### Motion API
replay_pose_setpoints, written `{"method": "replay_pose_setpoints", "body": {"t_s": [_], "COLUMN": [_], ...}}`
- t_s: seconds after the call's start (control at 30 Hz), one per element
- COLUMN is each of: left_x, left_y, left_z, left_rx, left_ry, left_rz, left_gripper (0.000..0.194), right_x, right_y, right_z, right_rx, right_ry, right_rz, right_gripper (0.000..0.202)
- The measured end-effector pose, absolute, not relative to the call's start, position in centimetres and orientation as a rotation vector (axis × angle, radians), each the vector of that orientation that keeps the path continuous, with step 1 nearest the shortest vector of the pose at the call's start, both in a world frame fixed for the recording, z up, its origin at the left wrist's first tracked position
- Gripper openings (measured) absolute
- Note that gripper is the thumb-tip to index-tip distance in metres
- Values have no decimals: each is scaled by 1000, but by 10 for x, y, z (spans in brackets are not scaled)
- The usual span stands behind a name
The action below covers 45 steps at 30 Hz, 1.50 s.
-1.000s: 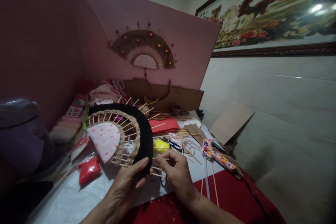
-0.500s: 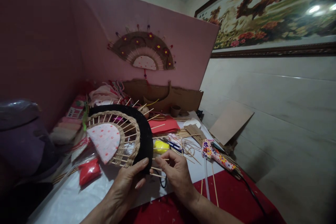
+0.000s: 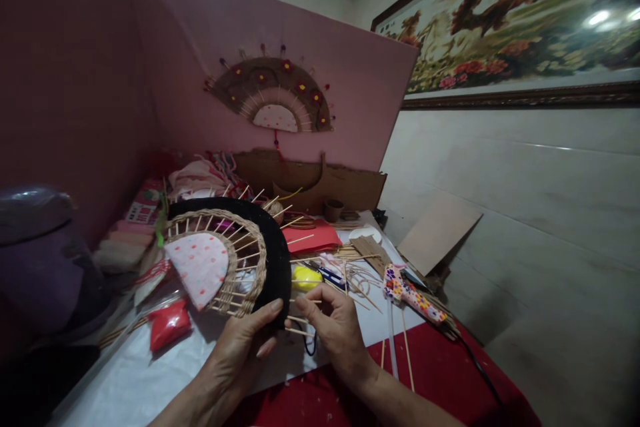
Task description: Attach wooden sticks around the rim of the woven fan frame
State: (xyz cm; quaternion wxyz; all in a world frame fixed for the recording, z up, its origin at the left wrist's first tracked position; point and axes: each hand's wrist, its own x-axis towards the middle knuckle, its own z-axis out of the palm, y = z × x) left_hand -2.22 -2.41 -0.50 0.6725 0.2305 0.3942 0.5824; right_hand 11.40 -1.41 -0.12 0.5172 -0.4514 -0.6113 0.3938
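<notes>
A fan-shaped craft piece [image 3: 277, 247] is held up over the table, with a black outer band, woven twine rings, thin wooden sticks and a white half-round patch with red dots [image 3: 199, 267]. My left hand [image 3: 240, 343] grips the lower end of its black band, thumb on top. At the same corner, my right hand [image 3: 333, 327] has thumb and fingers closed around the stick ends that jut past the band. A thin black cord [image 3: 311, 347] hangs in a loop just below these fingers; its far end is hidden.
Behind the fan lie a yellow packet [image 3: 306, 278], scissors [image 3: 330, 273], red paper [image 3: 317, 237] and loose sticks. A flowered glue gun [image 3: 413, 297] rests at right, and a red packet [image 3: 170, 325] at left. A finished fan [image 3: 273, 93] hangs on the pink panel [image 3: 350, 93].
Almost nothing differs. The fan has shifted very slightly left and up in view; both hands keep the same hold at its lower corner.
</notes>
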Motion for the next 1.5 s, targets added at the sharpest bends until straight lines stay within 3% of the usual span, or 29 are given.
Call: {"method": "replay_pose_setpoints", "body": {"t_s": [1.5], "left_x": [-23], "left_y": [-24], "left_z": [-7], "left_rx": [548], "left_ry": [917], "left_rz": [1278], "left_gripper": [18], "right_x": [116], "right_y": [-13], "right_z": [-4], "right_rx": [-1118], "right_ry": [-1531], "right_rz": [866], "right_gripper": [27]}}
